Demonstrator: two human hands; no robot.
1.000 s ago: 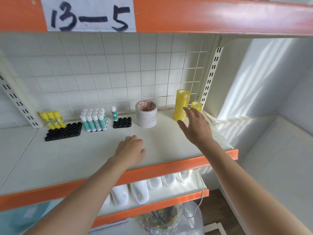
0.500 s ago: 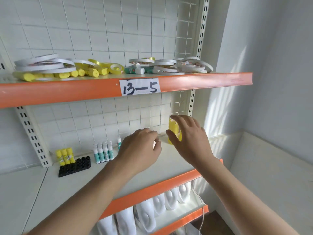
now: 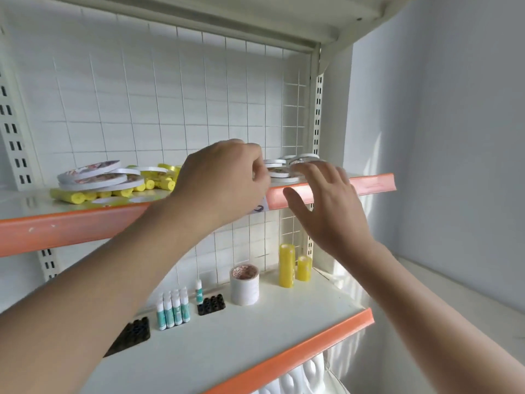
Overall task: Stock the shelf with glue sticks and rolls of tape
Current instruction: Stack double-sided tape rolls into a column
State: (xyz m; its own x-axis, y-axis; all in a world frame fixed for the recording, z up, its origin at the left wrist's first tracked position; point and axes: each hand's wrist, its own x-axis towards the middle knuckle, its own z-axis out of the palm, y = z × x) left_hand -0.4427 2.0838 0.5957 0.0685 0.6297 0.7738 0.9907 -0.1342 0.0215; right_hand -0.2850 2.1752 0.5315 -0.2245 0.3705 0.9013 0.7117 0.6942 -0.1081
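both hands raised to upper shelf edge

upper shelf (image 3: 375,184): orange front lip runs left to right and ends at the right upright; open wall space beyond it. the shelf holds flat white tape rolls (image 3: 93,176) stacked at left over yellow glue sticks (image 3: 76,197); more yellow sticks (image 3: 163,180) lie behind. a second cluster of thin white tape rolls (image 3: 284,173) sits right of centre, close to the lip. bare wire grid above both piles, plenty of headroom.

lower shelf (image 3: 255,336): green-and-white glue sticks (image 3: 173,308) upright in a block, one single stick (image 3: 199,291) beside a small black holder tray (image 3: 211,304), a larger black tray (image 3: 133,332) partly behind the left forearm. wide white tape roll (image 3: 244,284) upright; tall yellow tape stack (image 3: 287,264) and short yellow one (image 3: 303,268) near the right upright. front half of this shelf is bare.

versus 1.0 s ago: view has tilted up from the lower shelf to the upper one; both hands have risen from the lower shelf surface to the upper lip.

left hand (image 3: 224,180): grip curled, fingertips together at the right tape cluster; cannot tell whether a roll is actually pinched.
right hand (image 3: 326,206): grip apart, fingers spread and straight, fingertips over the right tape cluster; holds nothing.
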